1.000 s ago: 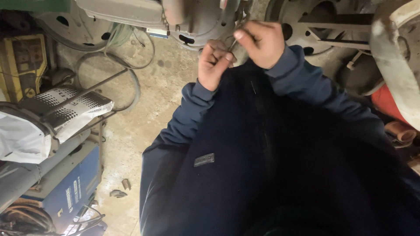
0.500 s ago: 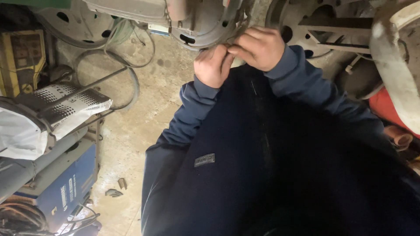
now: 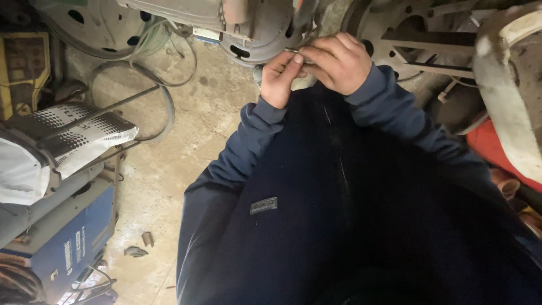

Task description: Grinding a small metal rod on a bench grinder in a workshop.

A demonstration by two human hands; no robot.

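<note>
Both hands meet at the far centre, just below a round metal hub (image 3: 265, 42). The left hand (image 3: 279, 79) and right hand (image 3: 339, 62) pinch a small metal piece (image 3: 298, 53) between fingertips, its long axis running left-right.

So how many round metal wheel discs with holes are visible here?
3: one disc at top left, one disc just above the left hand, one disc behind the right hand. More may be hidden.
</note>
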